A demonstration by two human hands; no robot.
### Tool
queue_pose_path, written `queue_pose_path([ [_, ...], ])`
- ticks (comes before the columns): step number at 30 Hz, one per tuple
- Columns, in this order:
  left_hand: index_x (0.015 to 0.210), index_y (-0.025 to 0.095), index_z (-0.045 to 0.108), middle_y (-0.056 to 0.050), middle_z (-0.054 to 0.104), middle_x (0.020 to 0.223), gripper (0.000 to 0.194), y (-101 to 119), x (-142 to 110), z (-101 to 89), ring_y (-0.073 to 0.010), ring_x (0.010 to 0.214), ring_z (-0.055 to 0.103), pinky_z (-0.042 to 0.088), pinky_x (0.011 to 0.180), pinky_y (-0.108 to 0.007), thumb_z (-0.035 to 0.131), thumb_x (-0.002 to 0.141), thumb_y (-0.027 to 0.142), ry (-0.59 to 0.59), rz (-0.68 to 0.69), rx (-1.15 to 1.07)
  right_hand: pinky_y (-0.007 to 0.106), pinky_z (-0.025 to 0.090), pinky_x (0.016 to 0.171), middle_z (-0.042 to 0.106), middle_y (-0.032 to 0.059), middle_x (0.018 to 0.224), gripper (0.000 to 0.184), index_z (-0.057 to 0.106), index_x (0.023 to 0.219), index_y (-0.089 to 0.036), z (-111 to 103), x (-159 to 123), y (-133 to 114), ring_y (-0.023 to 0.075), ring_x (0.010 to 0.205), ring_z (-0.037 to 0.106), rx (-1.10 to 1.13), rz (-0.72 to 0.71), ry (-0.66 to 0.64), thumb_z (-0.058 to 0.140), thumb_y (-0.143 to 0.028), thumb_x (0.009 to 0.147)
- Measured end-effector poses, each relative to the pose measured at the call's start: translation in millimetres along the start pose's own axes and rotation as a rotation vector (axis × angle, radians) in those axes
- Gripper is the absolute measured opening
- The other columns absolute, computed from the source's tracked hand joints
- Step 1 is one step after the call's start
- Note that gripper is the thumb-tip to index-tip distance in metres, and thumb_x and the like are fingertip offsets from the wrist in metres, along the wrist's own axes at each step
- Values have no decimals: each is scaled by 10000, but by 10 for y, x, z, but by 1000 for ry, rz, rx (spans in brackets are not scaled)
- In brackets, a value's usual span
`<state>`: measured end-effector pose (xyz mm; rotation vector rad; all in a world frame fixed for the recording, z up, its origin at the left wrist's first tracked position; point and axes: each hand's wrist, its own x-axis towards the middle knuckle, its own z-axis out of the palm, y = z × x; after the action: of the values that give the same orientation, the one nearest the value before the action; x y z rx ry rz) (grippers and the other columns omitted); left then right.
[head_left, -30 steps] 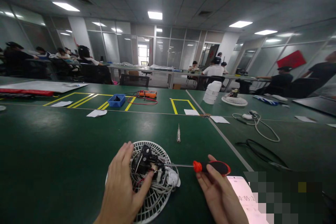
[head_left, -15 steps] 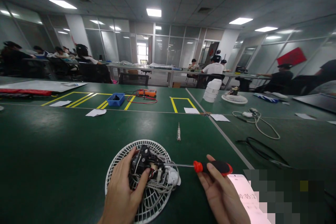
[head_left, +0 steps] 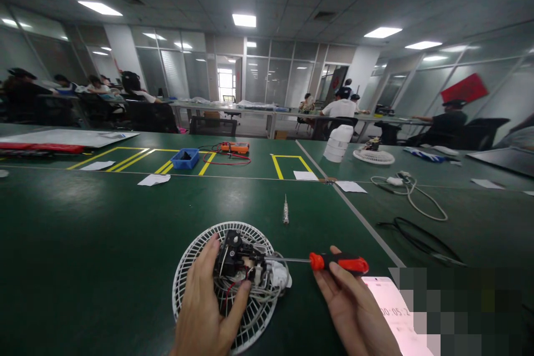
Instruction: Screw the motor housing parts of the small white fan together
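Note:
A round white fan grille [head_left: 179,283] lies on the green table, with a black fan motor assembly [head_left: 227,253] on top of it. My left hand [head_left: 204,306] is closed around the motor, fingers on its far left side and thumb at its near side. A grey-white cord [head_left: 262,293] and a white part [head_left: 279,274] lie bundled beside the motor. My right hand [head_left: 350,306] grips a red and black screwdriver [head_left: 340,262] by the handle. Its shaft points left, with the tip at the motor assembly; the exact contact point is hidden.
A small clear-handled screwdriver [head_left: 286,212] lies beyond the grille. A lit phone [head_left: 392,300] is by my right hand. Farther off are a blue bin [head_left: 184,159], an orange multimeter [head_left: 235,148], a black cable [head_left: 421,242] and another fan grille [head_left: 374,156]. People sit in the background.
The screwdriver handle has turned about its axis, showing more red on its side. The grille and motor have shifted slightly right with my left hand, whose thumb sits a little lower.

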<state>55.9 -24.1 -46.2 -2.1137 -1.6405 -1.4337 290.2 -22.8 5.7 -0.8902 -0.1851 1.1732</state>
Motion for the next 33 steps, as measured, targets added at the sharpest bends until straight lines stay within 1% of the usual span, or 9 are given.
queue_pose_path([
  [3, 1597, 160, 198, -178, 394, 1573, 837, 10, 13, 34, -314, 1435, 433, 477, 1120, -501, 648, 918, 355, 34, 69, 14, 353, 635, 855, 748, 20, 1019, 629, 696, 1081, -225, -23, 22, -2, 237, 1000, 727, 15, 8, 7, 976, -163, 521],
  [6, 1603, 170, 171, -198, 348, 1594, 892, 24, 26, 72, -330, 1453, 409, 489, 1105, -515, 685, 892, 330, 44, 166, 16, 337, 649, 764, 748, 12, 998, 588, 685, 1113, -252, -58, 63, 26, 215, 902, 738, -18, 19, 22, 971, -276, 600],
  [8, 1608, 190, 145, -204, 315, 1610, 926, 36, 26, 83, -341, 1457, 400, 486, 1106, -541, 701, 878, 309, 34, 217, 6, 302, 644, 714, 746, -1, 988, 570, 684, 1115, -259, -66, 74, 36, 188, 838, 733, -33, 6, 28, 967, -286, 621],
  [15, 1619, 262, 52, -176, 202, 1665, 1009, 12, -2, 59, -375, 1494, 339, 443, 1133, -627, 709, 853, 280, -33, 304, 6, 296, 624, 830, 741, 25, 985, 579, 703, 960, -185, -2, 28, -34, 198, 921, 719, 26, 5, 42, 973, -105, 455],
  [19, 1622, 295, 17, -156, 109, 1691, 1045, -3, -8, 25, -394, 1518, 293, 440, 1136, -632, 709, 839, 268, -73, 361, 21, 308, 635, 759, 741, 35, 977, 560, 692, 1038, -207, -10, 53, -20, 208, 904, 723, 12, 37, 47, 976, -228, 555],
  [22, 1608, 346, 176, -128, 100, 1691, 960, 7, -1, -5, -442, 1506, 292, 463, 1099, -659, 716, 815, 319, -131, 370, 64, 266, 622, 671, 739, 20, 930, 537, 692, 1038, -214, -11, 58, -7, 181, 809, 713, -21, 39, 64, 973, -249, 581],
  [25, 1542, 342, 387, -125, 112, 1685, 822, 25, 8, -20, -480, 1467, 335, 486, 1059, -676, 723, 793, 363, -181, 369, 126, 273, 626, 736, 737, 18, 962, 535, 703, 980, -198, 5, 38, -33, 186, 866, 711, -8, 12, 63, 974, -178, 520],
  [29, 1525, 303, 434, -147, 113, 1685, 801, 42, 13, -16, -499, 1455, 342, 487, 1045, -684, 728, 784, 378, -191, 363, 160, 320, 617, 848, 732, 14, 1024, 556, 700, 958, -213, 29, 29, -69, 211, 970, 705, 10, -26, 63, 958, -131, 473],
  [33, 1538, 321, 412, -128, 95, 1697, 826, 51, 15, -7, -499, 1466, 327, 480, 1056, -672, 733, 780, 399, -197, 354, 176, 320, 629, 703, 730, 20, 982, 520, 690, 995, -229, 47, 32, -56, 224, 891, 717, -64, 25, 109, 965, -303, 560],
])
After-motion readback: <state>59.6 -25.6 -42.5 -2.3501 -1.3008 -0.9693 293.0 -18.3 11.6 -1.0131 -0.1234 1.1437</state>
